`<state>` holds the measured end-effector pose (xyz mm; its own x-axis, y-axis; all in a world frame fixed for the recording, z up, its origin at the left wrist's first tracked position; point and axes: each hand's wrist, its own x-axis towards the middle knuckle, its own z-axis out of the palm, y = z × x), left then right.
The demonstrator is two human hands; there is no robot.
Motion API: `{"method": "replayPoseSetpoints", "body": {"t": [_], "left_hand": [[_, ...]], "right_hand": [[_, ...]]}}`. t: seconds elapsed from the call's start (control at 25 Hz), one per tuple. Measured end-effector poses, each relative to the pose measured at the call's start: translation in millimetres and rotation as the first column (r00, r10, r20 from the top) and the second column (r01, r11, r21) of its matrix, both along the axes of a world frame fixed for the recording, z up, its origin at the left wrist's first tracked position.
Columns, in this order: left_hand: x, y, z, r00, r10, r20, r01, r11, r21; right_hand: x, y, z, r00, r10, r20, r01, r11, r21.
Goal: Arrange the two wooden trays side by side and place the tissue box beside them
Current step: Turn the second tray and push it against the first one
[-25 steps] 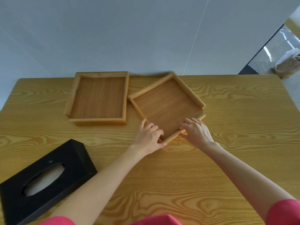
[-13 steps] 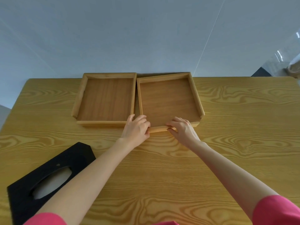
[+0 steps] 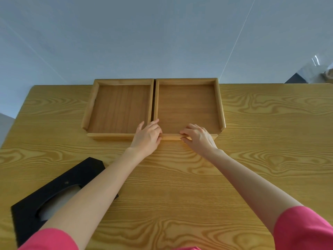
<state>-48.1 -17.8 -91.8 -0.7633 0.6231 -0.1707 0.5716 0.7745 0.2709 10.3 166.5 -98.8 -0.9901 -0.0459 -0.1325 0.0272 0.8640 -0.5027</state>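
Two shallow wooden trays lie side by side at the table's far edge, their inner walls almost touching. The left tray (image 3: 90, 105) is untouched. My left hand (image 3: 147, 137) and my right hand (image 3: 199, 137) both grip the near rim of the right tray (image 3: 219, 103), left hand at its near-left corner, right hand near the middle of the rim. The black tissue box (image 3: 59, 186) with an oval slot lies at an angle at the near left, partly hidden by my left forearm.
The wooden table (image 3: 270, 132) ends against a pale grey wall behind the trays. Bare tabletop stretches to the right of the trays and across the near middle. A dark gap with a glossy object shows at the far right.
The right tray has been turned from a diagonal to square and slid left and back against the left tray. Both hands stayed on its near rim.
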Motion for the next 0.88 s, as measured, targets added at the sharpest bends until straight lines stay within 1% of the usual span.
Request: {"method": "replayPoseSetpoints", "body": {"t": [0.16, 0.28, 0.44, 0.6, 0.68, 0.76, 0.88], "left_hand": [[-1.4, 1.7, 3.3, 1.0, -0.008, -0.024, 0.007, 0.999, -0.046], [-2.3, -1.1, 3.6, 0.999, -0.01, -0.036, 0.008, 0.999, -0.049], [-1.0, -11.3, -0.9, 0.998, 0.028, -0.05, -0.029, 0.999, -0.024], [1.1, -9.5, -1.6, 0.998, 0.04, -0.042, -0.04, 0.999, -0.003], [3.8, -12.2, -3.4, 0.995, 0.049, -0.083, -0.049, 0.999, -0.005], [6.2, -18.9, -5.6, 0.985, 0.116, -0.128, -0.116, 0.993, 0.005], [5.8, -29.2, -9.0, 0.97, 0.214, -0.117, -0.222, 0.973, -0.057]], "right_hand": [[2.7, 9.7, 2.2, 1.0, -0.001, 0.027, -0.001, 0.996, 0.089], [4.9, 13.4, 4.1, 1.0, -0.019, 0.025, 0.015, 0.99, 0.138], [3.1, 5.0, 7.6, 0.999, 0.031, 0.011, -0.032, 0.987, 0.159], [2.8, 5.9, 5.9, 1.0, 0.015, 0.008, -0.016, 0.987, 0.163], [2.1, 4.9, 7.0, 1.0, 0.004, 0.018, -0.007, 0.987, 0.162], [3.8, 4.6, 6.7, 1.0, 0.022, 0.018, -0.025, 0.983, 0.183], [8.6, 6.1, 4.0, 1.0, 0.029, 0.001, -0.029, 0.978, 0.207]]}}
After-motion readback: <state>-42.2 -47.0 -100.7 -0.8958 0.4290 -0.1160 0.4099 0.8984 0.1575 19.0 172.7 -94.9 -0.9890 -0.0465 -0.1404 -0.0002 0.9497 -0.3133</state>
